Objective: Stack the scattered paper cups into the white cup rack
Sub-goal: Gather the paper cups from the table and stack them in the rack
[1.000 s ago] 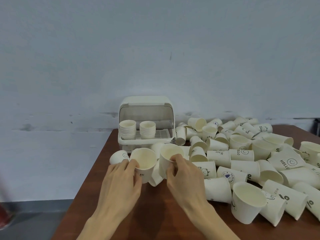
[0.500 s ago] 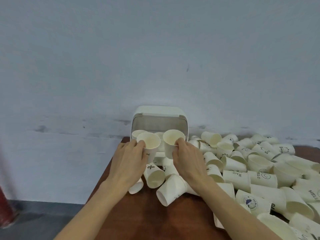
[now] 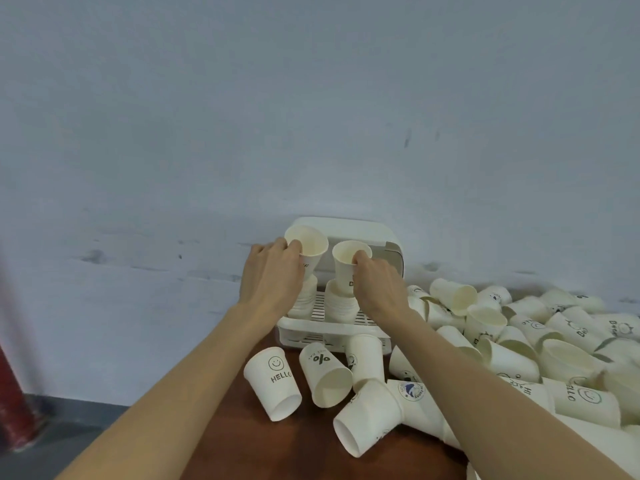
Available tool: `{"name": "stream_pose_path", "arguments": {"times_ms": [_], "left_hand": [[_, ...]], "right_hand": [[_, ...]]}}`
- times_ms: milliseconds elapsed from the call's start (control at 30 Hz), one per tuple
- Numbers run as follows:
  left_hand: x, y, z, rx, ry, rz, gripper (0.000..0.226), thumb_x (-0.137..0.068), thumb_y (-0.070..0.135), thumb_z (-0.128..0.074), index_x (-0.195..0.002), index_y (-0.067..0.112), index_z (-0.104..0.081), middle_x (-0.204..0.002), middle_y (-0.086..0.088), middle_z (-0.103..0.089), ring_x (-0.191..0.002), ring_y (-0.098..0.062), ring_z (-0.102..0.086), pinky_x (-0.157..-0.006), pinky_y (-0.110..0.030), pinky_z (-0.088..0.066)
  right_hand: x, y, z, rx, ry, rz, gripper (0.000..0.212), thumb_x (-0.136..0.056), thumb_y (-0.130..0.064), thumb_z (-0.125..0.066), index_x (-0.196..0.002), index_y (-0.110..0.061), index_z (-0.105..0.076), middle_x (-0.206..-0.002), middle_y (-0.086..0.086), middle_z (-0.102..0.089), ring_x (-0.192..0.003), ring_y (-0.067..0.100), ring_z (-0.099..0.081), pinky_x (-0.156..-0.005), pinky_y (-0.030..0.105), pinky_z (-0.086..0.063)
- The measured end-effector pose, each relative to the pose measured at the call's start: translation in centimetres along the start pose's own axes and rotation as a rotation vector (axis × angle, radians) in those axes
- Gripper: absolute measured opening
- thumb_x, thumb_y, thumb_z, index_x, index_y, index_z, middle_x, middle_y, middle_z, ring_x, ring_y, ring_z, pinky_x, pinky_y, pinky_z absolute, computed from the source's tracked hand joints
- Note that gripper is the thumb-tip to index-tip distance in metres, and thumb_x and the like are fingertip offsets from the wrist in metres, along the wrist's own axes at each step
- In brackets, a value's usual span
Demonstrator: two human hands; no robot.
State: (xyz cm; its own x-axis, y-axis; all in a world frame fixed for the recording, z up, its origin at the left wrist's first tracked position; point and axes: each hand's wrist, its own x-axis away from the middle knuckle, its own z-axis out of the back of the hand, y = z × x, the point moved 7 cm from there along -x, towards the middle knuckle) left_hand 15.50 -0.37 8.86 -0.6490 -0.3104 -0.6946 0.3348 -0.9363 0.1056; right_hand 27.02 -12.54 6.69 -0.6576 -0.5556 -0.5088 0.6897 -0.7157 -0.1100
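Both hands reach forward to the white cup rack (image 3: 388,237), which stands at the far end of the brown tabletop (image 3: 249,445), close to the pale wall (image 3: 311,98). The left hand (image 3: 270,275) holds one paper cup (image 3: 308,245) by its rim, with the fingers (image 3: 294,245) curled over the edge; this cup is tilted and its mouth faces the camera. It sits on top of the left stack of cups (image 3: 304,299) inside the rack. The right hand (image 3: 377,282) grasps a second cup (image 3: 348,268) in the same way, a fingertip (image 3: 360,256) hooked over the rim, and this cup is upright, its bottom going into the right stack (image 3: 337,303). The two stacks stand side by side on the slotted tray (image 3: 320,308) of the rack, just apart from each other. In front of the rack several loose cups lie on their sides: one with a smiley and the word HELLO (image 3: 273,382), one with a percent sign (image 3: 325,374), and one large cup with its open mouth toward the camera (image 3: 367,417). To the right a big heap of scattered cups (image 3: 519,341) covers the tabletop up to the edge of the view. At the far left, low down, a red object (image 3: 10,403) is visible but blurred.
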Motion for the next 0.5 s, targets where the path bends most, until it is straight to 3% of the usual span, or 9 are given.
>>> {"name": "stream_pose_path", "arguments": {"times_ms": [233,500], "left_hand": [[-1.0,-0.4,-2.4,0.025,-0.003,0.069,0.019,-0.096,0.017,-0.044,-0.099,0.008,-0.061,-0.092,-0.011,-0.062,-0.080,-0.032,-0.056,-0.081,-0.039,-0.039],[-0.4,-0.2,-3.5,-0.020,-0.078,0.089,0.025,-0.097,0.011,-0.041,-0.114,0.011,-0.059,-0.104,-0.011,-0.061,-0.087,-0.033,-0.052,-0.075,-0.032,-0.030]], "right_hand": [[-0.6,0.3,-2.2,0.038,-0.095,0.016,0.019,-0.089,-0.001,-0.043,-0.105,-0.007,-0.052,-0.091,0.014,-0.060,-0.069,0.029,-0.043,-0.059,0.035,-0.035],[-0.6,0.6,-3.7,0.008,-0.177,0.009,0.031,-0.084,0.004,-0.041,-0.108,-0.008,-0.058,-0.100,0.016,-0.062,-0.088,0.036,-0.058,-0.061,0.034,-0.035]]}}
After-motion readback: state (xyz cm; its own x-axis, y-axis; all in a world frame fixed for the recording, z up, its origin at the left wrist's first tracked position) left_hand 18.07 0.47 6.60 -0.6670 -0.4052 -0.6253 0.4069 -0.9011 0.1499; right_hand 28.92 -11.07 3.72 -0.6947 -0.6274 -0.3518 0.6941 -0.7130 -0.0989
